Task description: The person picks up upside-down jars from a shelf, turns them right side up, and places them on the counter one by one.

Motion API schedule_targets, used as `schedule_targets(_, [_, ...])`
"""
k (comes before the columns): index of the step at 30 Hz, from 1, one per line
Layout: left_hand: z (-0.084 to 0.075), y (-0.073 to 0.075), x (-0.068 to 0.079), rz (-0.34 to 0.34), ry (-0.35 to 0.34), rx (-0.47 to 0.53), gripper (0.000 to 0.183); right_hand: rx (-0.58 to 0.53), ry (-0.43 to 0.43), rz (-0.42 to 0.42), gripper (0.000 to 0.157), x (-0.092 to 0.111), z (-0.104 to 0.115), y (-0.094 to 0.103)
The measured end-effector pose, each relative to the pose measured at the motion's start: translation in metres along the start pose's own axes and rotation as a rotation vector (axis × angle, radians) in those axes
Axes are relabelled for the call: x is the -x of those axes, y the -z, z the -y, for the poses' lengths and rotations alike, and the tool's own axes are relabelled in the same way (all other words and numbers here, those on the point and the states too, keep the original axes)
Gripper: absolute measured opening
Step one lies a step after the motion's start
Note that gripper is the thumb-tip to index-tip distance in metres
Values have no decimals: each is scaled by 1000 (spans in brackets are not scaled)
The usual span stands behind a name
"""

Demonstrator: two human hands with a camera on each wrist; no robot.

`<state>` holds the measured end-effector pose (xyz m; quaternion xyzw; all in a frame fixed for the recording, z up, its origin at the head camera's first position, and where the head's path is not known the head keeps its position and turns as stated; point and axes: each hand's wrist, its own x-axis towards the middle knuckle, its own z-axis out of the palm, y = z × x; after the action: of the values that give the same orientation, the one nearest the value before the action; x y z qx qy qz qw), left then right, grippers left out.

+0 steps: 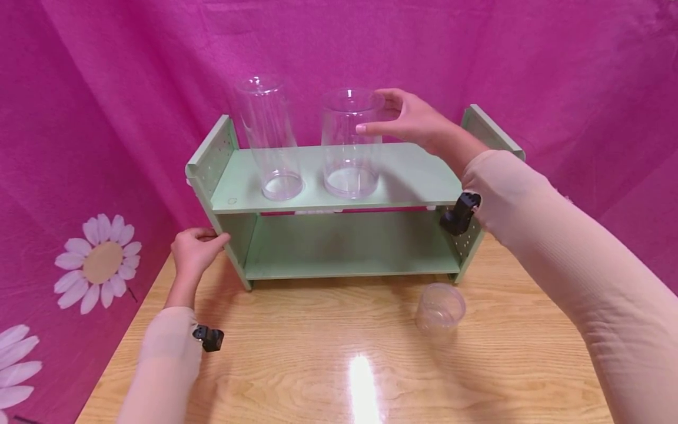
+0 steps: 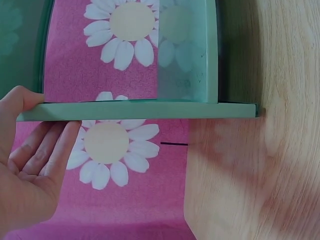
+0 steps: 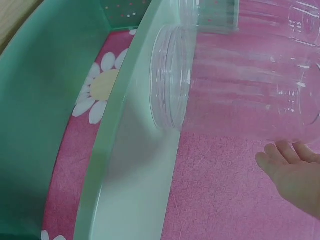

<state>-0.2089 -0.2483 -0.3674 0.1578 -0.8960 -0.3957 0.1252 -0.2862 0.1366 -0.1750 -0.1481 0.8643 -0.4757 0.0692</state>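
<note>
A green two-tier shelf rack (image 1: 339, 209) stands on the wooden table. My left hand (image 1: 196, 250) pinches the edge of its left side panel (image 2: 140, 110), thumb on one side and fingers on the other. On the top board, a wide clear plastic jar (image 1: 349, 141) stands upright. Beside its upper right side is my right hand (image 1: 418, 121), thumb and fingers spread apart, with the thumb overlapping the jar in the head view. In the right wrist view the fingertips (image 3: 282, 150) are close to the jar's wall. A taller, narrower clear jar (image 1: 271, 135) stands to its left.
A short clear plastic container (image 1: 441, 309) sits on the wooden table (image 1: 296, 353) in front of the rack's right end. The lower board (image 1: 349, 244) lies under the top one. A pink cloth (image 1: 159, 70) with daisies hangs behind and at the left.
</note>
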Motion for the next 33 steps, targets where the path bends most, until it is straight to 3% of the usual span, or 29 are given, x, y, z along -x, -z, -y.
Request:
schedule_targets(11, [4, -8, -1, -34, 7, 55, 38, -71, 1, -37, 91, -7, 2, -10])
schedule_targets(19, [4, -21, 0, -90, 14, 167, 33, -120, 6, -71, 87, -7, 1, -16])
schedule_targets(27, [6, -27, -3, -106, 73, 300, 33, -151, 13, -119, 86, 8, 4, -14])
schedule_targets(33, [15, -29, -6, -161, 76, 353, 31, -240, 107, -126, 83, 26, 17, -20])
